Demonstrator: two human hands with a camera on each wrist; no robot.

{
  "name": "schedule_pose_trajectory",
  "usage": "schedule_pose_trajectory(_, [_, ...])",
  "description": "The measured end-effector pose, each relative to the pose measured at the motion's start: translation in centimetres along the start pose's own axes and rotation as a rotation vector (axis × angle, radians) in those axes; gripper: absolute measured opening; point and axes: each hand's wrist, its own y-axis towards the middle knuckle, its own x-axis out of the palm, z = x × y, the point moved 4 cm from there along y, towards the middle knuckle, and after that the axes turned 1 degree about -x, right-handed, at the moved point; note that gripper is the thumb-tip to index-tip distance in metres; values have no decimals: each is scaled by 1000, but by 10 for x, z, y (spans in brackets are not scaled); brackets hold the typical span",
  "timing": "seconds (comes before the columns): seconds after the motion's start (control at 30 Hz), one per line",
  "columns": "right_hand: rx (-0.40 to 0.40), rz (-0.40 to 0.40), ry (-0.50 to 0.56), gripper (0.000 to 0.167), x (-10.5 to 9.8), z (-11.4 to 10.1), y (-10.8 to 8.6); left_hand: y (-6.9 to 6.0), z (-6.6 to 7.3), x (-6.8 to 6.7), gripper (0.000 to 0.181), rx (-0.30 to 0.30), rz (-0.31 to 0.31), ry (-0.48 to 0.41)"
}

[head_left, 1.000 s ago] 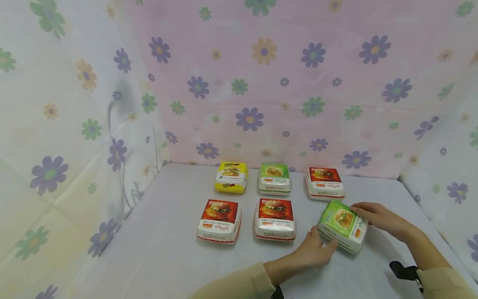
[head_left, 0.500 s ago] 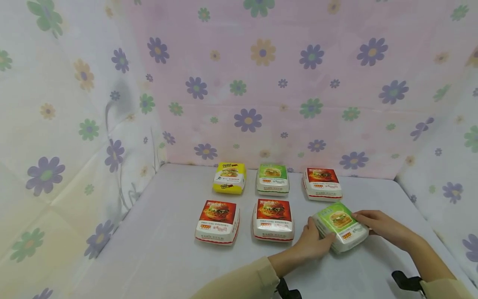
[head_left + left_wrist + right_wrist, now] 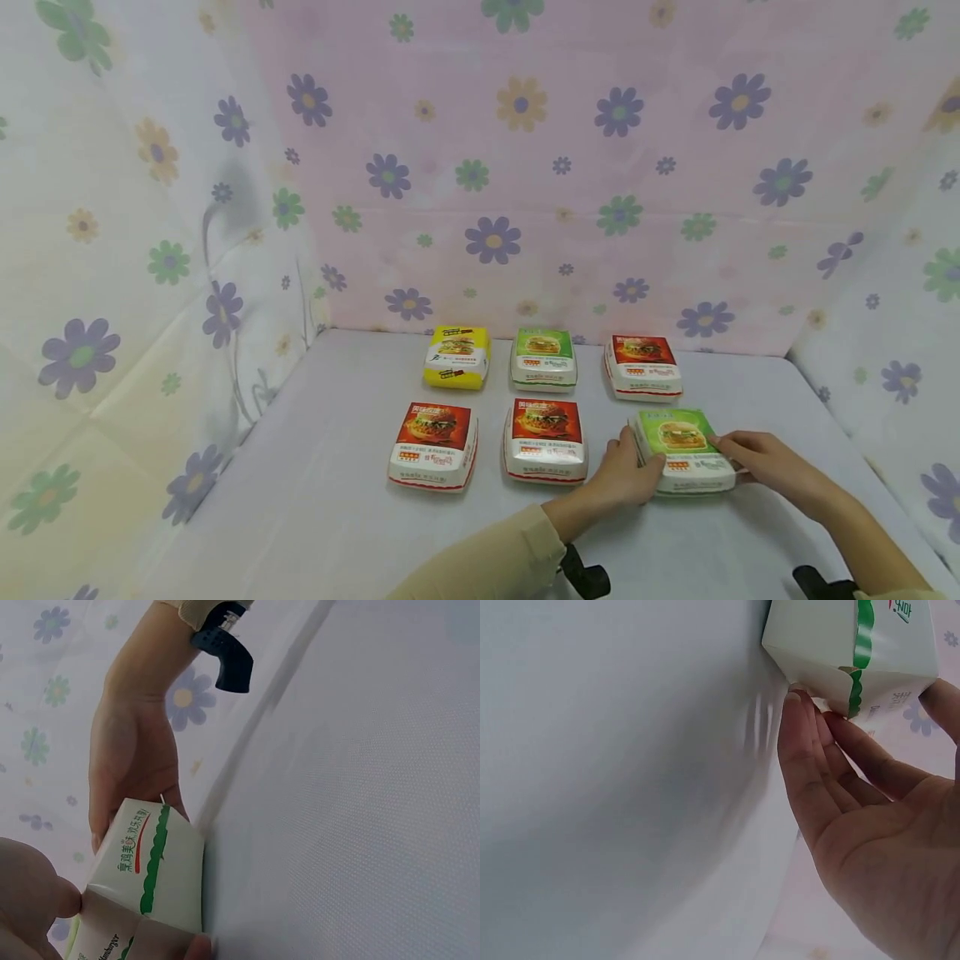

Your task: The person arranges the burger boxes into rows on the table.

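A green-and-white burger box (image 3: 681, 450) sits at the front right of the table, squared to the front. On its left side my left hand (image 3: 624, 471) holds it, the thumb at the near left corner. From the right my right hand (image 3: 772, 467) grips the opposite side, thumb by the top edge. In the right wrist view, the right hand's fingers (image 3: 847, 761) reach the box's lower edge, close to the table. The left wrist view shows the box's white side with green trim, the left thumb (image 3: 37, 900) against it. Part of the left hand's fingers is hidden.
Two red-and-white burger boxes, one in the middle (image 3: 546, 442) and one at left (image 3: 433, 447), share the front row. Behind stand a yellow box (image 3: 457, 358), another green box (image 3: 543, 360) and a red one (image 3: 643, 368). Flowered cloth (image 3: 450, 167) walls the table (image 3: 315, 500).
The held green box has been turned from a slant until its printed front faces the near side, shifting slightly left. Both hands stay on it. The other boxes keep their places.
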Motion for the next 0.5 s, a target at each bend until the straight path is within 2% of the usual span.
schedule_pose_trajectory(0.2, [5,17,-3,59,4,-3,-2,1,0,0,65,26,12,-9])
schedule_pose_trajectory(0.5, [16,37,-5,59,9,-6,-2,0,-2,-1,67,16,21,-23])
